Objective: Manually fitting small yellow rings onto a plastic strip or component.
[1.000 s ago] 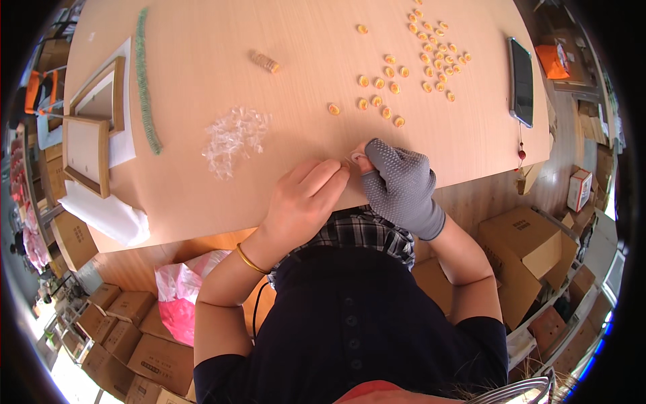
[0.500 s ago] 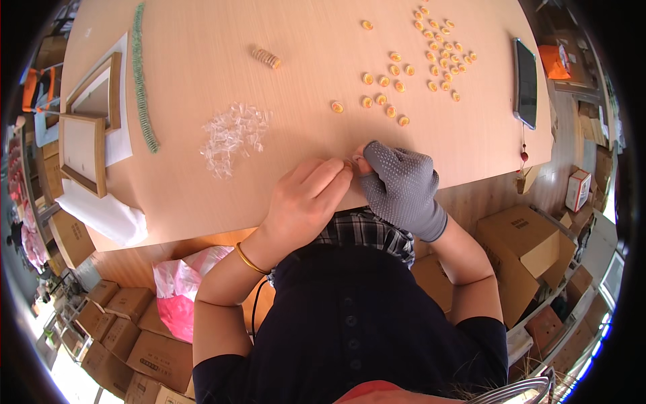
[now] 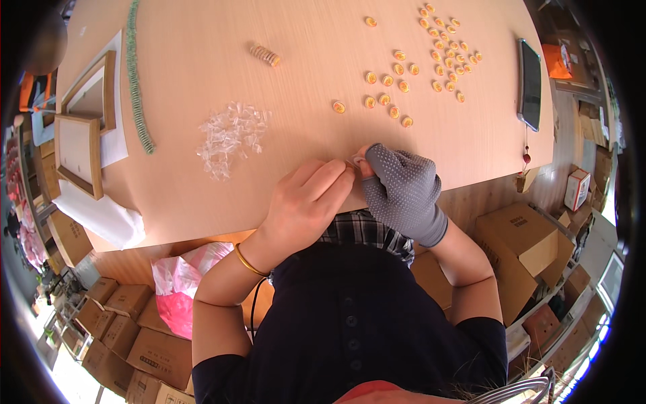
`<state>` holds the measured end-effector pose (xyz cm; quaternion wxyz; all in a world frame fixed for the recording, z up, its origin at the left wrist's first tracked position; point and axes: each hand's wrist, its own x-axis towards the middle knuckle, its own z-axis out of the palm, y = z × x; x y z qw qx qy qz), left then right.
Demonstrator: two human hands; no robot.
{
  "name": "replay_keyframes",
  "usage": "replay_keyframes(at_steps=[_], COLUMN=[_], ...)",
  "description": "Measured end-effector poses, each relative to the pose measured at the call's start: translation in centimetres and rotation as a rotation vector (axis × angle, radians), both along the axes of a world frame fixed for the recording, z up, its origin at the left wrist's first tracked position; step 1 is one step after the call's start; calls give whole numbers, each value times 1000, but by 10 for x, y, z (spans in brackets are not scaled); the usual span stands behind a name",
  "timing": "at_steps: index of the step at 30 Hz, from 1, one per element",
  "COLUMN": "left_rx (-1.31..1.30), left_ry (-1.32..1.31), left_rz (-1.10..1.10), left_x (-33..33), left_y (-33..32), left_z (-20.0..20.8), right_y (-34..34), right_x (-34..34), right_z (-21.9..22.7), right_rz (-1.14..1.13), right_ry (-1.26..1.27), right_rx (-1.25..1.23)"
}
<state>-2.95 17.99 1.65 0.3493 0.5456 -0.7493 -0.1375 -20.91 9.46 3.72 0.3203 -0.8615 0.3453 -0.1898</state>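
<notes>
My left hand [image 3: 306,202] is bare, with a gold bangle at the wrist, and rests at the near edge of the wooden table [image 3: 202,74]. My right hand [image 3: 402,188] wears a grey dotted glove. The fingertips of both hands meet on a small pale piece [image 3: 355,161], mostly hidden between them. A heap of small clear plastic bags [image 3: 230,137] lies to the left of my hands. Several small orange round pieces [image 3: 431,57] are scattered on the table beyond my right hand, the nearest one [image 3: 338,107] just ahead.
A short stack of round pieces [image 3: 264,54] lies at the far middle. A green beaded strip [image 3: 136,81] and wooden frames [image 3: 81,145] on white paper sit at the left. A dark phone [image 3: 529,84] lies at the right. Cardboard boxes [image 3: 518,249] and a pink bag [image 3: 176,289] stand on the floor.
Both hands stay together at the table edge with only slight finger movement. The view has shifted a little.
</notes>
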Motion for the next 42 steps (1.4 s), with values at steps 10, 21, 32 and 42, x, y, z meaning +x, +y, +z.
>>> replay_keyframes(at_steps=[10, 21, 32, 42], left_rx=[-1, 29, 29, 40], left_ry=[3, 7, 15, 49], left_rz=[5, 0, 10, -3], left_x=[0, -1, -2, -1], left_y=[-2, -2, -3, -3], left_z=[2, 6, 4, 4], right_y=[0, 5, 1, 3], right_x=[-3, -1, 1, -3], right_z=[-6, -9, 0, -9], right_rz=[8, -35, -32, 14], right_ry=[-59, -20, -60, 9], right_rx=[-21, -52, 15, -62])
